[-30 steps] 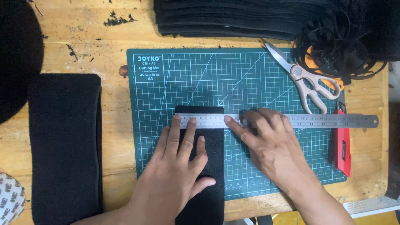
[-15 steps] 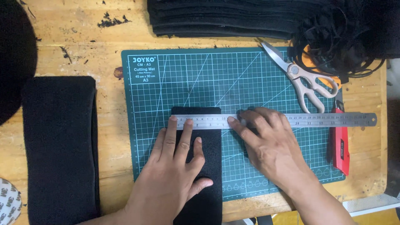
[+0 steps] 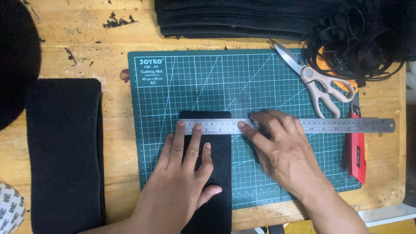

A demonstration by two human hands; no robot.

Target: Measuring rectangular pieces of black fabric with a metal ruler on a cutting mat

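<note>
The left hand [image 3: 184, 177] is lying flat, fingers spread, palm down on a black fabric strip [image 3: 208, 203], its fingertips touching the lower edge of a steel ruler [image 3: 303, 125]. The right hand [image 3: 284, 151] is also pressing down open and flat, holding nothing, its fingers resting on the ruler and on the green cutting mat [image 3: 216, 82] just to the 3 o'clock side of the strip. The strip is running from the ruler toward 6 o'clock, off the mat's near edge, and the ruler is crossing its top end, lying from 9 to 3 o'clock. At 1 o'clock from the hands, scissors [image 3: 318, 82] are lying on the mat's corner, partly under a tangle of black cord [image 3: 364, 39]. A red utility knife [image 3: 356, 149] is sitting at 3 o'clock, under the ruler's far end. A stack of black fabric [image 3: 234, 19] is lying at 12 o'clock, and a wide black fabric piece [image 3: 65, 151] is resting on the wooden bench [image 3: 86, 39] at 9 o'clock.
</note>
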